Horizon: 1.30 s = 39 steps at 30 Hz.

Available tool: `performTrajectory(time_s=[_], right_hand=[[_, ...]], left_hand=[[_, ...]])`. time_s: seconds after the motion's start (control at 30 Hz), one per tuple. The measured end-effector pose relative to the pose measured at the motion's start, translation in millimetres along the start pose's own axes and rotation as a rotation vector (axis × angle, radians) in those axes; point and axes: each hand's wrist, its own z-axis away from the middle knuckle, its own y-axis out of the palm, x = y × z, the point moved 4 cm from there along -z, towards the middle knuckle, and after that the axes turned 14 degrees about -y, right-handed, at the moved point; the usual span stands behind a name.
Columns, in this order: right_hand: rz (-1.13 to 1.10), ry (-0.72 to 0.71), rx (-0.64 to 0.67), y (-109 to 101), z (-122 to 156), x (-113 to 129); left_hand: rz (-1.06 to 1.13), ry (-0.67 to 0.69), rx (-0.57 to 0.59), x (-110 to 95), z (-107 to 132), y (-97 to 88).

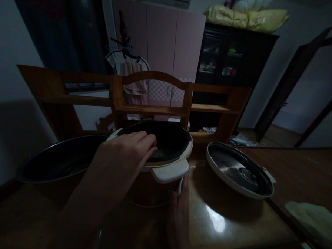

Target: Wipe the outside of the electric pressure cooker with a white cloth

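Observation:
A rice cooker (169, 173) with a pale rim and side handle stands on the wooden table, its lid off and its dark inside showing. My left hand (131, 148) is closed over the near left part of its rim, the fingers curled in at the opening and the fingertips partly hidden. Low on the cooker's near right side, my right hand (179, 210) presses a white cloth (180, 185) against the wall, just under the handle. The cloth may be a tissue; most of it is hidden.
Left of the cooker lies a wide black inner pot (61, 156). To the right the round lid (238, 173) rests with its metal underside up. A wooden shelf rack (152, 109) runs along the table's back. Pale cloth (314, 219) lies at the far right. The room is dim.

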Motion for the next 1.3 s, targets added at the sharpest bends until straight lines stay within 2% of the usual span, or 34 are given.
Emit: performTrajectory(time_s=[0.23,0.37,0.53,0.63,0.87,1.03,1.2,1.3], right_hand=[[-0.002,-0.005,-0.008,-0.3,-0.5,1.9],[0.008,-0.007,0.006,-0.1,0.5,0.3],[-0.011,0.003,-0.002,-0.2,0.6,-0.1],[-0.022,0.011,-0.017,-0.2,0.7,0.1],[-0.010,0.014,-0.003,-0.8,-0.5,1.2],[-0.003,0.008,-0.001,-0.2,-0.1,-0.7],[0.007,0.010,-0.012,0.2,0.0,-1.6],[0.005,0.008,-0.004,0.1,-0.5,-0.4]], left_hand=[[0.059,-0.128,-0.021,28.6,-3.3,-3.9],[0.019,-0.222,-0.030,42.4,-7.7,-5.5],[0.104,-0.148,0.104,58.1,-11.3,2.4],[0.138,-0.175,0.153,64.6,-12.7,2.5],[0.091,-0.164,0.194,62.7,-14.0,-3.3],[0.090,-0.151,0.152,59.3,-14.8,-4.1],[0.152,-0.201,0.167,64.3,-20.5,4.8],[0.270,-0.175,0.202,63.4,-25.2,12.6]])
